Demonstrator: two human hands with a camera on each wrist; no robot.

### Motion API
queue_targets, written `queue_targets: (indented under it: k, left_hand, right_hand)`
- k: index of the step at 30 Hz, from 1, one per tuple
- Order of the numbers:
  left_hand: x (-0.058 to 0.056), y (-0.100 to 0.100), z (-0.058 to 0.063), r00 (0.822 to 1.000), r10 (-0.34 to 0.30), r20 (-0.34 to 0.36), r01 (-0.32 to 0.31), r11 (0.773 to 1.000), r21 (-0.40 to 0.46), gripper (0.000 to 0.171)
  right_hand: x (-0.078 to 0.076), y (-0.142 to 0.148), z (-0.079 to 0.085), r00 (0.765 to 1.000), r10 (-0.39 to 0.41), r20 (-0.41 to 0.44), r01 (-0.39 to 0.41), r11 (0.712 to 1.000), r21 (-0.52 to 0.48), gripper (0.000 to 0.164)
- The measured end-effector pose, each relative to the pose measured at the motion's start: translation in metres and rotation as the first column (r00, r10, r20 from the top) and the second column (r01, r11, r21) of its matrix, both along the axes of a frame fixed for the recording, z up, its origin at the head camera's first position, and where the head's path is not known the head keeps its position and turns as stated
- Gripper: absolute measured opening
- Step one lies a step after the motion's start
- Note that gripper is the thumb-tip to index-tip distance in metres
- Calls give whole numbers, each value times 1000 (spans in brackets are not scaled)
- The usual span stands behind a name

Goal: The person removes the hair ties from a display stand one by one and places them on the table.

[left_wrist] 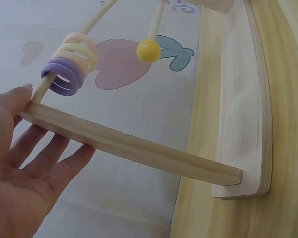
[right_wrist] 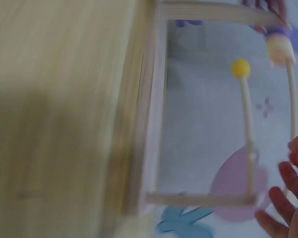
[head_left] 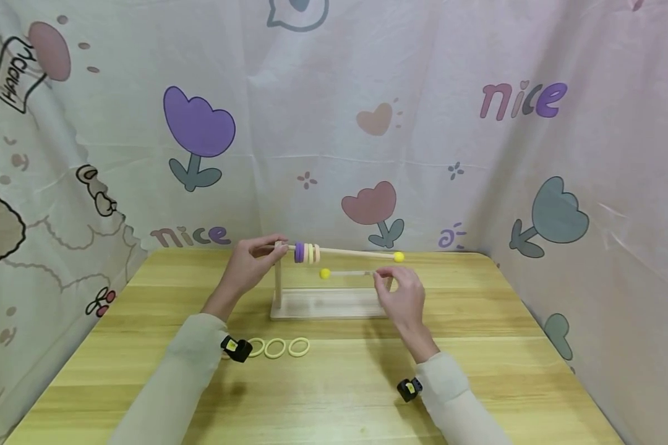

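A wooden stand has a flat base (head_left: 323, 304) and a post at each end. My left hand (head_left: 252, 262) grips the top of the left post (left_wrist: 134, 144), thumb by the rod's end and fingers behind. From this post runs the upper rod (head_left: 356, 252), tipped with a yellow ball (head_left: 399, 256). Purple, pale yellow and peach rings (left_wrist: 69, 64) hang on it near my left hand. The lower rod (right_wrist: 247, 114) reaches from the right post (right_wrist: 203, 199) to its own yellow ball (head_left: 325, 273). My right hand (head_left: 403, 295) is beside this post, fingers loosely bent, nothing visibly held.
Several pale yellow rings (head_left: 275, 348) lie on the wooden table (head_left: 334, 395) in front of the stand, partly behind my left wrist. A patterned cloth (head_left: 289, 185) hangs behind the table and along its sides. The right wrist view is blurred.
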State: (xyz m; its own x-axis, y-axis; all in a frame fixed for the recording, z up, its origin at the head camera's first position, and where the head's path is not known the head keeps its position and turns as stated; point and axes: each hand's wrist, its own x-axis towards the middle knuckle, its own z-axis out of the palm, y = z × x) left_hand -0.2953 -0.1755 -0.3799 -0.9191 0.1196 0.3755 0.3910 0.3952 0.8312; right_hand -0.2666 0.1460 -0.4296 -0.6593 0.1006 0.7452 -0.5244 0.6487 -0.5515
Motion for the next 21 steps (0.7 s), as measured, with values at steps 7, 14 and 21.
queue_targets:
  k: [7, 14, 21]
  left_hand:
    - [1, 0, 0, 1000, 3, 1, -3, 1000, 3, 34]
    - [1, -1, -1, 1000, -5, 11, 5, 1000, 8, 36]
    - [1, 0, 1, 1000, -14, 20, 14, 1000, 18, 35]
  right_hand:
    - [1, -28, 17, 993, 115, 23, -115, 993, -14, 6]
    - [-5, -49, 28, 946, 271, 175, -234, 950, -205, 10]
    - [-11, -70, 31, 918, 313, 244, -262, 939, -221, 15]
